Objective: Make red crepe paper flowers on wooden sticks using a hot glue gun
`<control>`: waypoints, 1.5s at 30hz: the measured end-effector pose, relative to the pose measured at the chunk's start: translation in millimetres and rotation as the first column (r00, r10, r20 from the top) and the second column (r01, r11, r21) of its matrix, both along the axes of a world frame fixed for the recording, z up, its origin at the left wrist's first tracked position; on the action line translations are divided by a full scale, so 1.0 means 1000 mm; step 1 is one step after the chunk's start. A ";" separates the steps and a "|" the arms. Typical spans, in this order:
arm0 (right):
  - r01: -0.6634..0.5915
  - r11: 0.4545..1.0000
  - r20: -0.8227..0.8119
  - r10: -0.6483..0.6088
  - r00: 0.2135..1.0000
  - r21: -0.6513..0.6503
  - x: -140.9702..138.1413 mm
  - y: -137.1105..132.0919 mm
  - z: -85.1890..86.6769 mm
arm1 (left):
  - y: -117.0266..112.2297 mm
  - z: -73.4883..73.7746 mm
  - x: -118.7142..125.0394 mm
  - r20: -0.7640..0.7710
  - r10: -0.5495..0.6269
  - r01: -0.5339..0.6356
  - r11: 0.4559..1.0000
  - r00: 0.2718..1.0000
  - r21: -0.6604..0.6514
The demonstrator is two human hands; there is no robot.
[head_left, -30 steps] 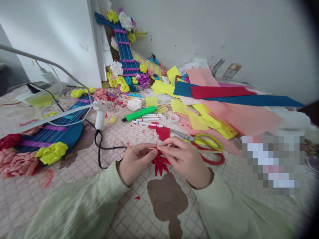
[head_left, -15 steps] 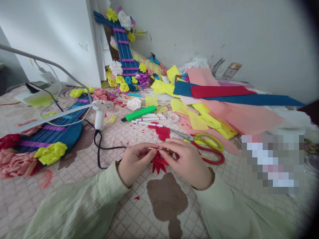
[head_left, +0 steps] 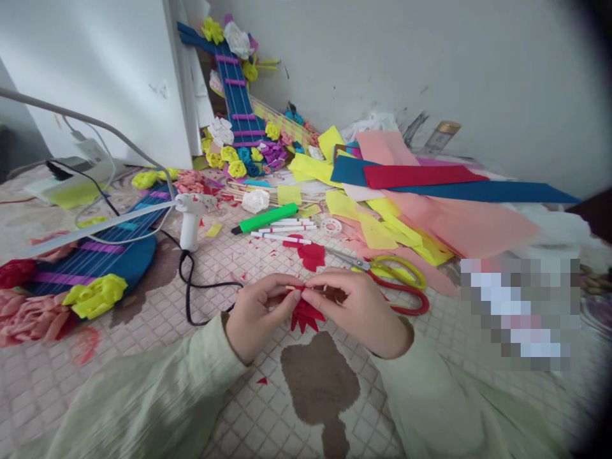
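Both hands meet over the patterned tablecloth and work on one piece of red crepe paper (head_left: 306,317) with a jagged, pointed lower edge. My left hand (head_left: 261,315) pinches its upper edge between thumb and fingers. From the other side, my right hand (head_left: 361,312) grips the same edge, its fingertips close to the left ones. The pale tip of a thin stick (head_left: 290,288) shows at the left fingertips; most of it is hidden. Just beyond the right hand lie scissors (head_left: 406,274) with red and yellow handles. Red paper scraps (head_left: 312,256) lie beside their blades.
A white hot glue gun (head_left: 189,223) stands left, its black cord (head_left: 188,293) looping toward my left hand. Flower-trimmed blue guitar shapes (head_left: 138,255) lie left and lean behind. A green utility knife (head_left: 268,218), white sticks (head_left: 282,238) and crepe sheets (head_left: 459,217) lie beyond.
My right fingertips have drawn in slightly along the red paper's top edge, and its pointed part has shifted a little. Both hands keep their hold. The whole view has drifted slightly.
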State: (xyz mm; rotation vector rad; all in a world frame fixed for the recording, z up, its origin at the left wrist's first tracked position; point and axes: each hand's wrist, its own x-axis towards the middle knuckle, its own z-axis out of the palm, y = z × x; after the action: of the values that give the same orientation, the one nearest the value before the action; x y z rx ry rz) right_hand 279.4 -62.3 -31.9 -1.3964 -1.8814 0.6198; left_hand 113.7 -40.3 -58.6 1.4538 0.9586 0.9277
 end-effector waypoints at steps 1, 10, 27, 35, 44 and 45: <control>0.004 1.000 -0.009 -0.004 1.000 -0.002 0.000 0.000 0.000 | 0.000 0.000 0.000 -0.008 0.001 -0.001 1.000 1.000 0.011; -0.034 0.999 -0.022 0.033 0.999 -0.005 -0.001 0.001 0.002 | -0.002 -0.001 -0.002 -0.073 0.031 -0.021 0.990 0.997 0.138; -0.035 0.997 0.077 0.030 0.997 0.069 -0.003 -0.001 -0.002 | -0.002 -0.003 -0.002 -0.076 0.031 -0.019 0.989 0.997 0.145; 0.003 0.998 0.045 -0.006 0.999 0.066 -0.006 -0.002 -0.002 | -0.003 -0.001 -0.001 -0.090 0.027 -0.017 0.994 0.996 0.109; -0.066 0.997 0.078 0.062 0.995 0.042 -0.003 -0.002 0.001 | -0.003 0.002 -0.001 -0.079 0.036 -0.029 0.995 0.996 0.091; -0.070 0.997 0.083 0.066 0.994 0.043 -0.003 -0.001 0.001 | -0.003 0.002 -0.001 -0.083 0.035 -0.027 0.995 0.996 0.095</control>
State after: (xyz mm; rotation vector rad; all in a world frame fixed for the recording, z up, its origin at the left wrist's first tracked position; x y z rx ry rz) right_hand 276.1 -63.8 -30.9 -1.3516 -2.0020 0.5566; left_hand 112.5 -43.1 -56.1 1.5718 1.0142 0.9505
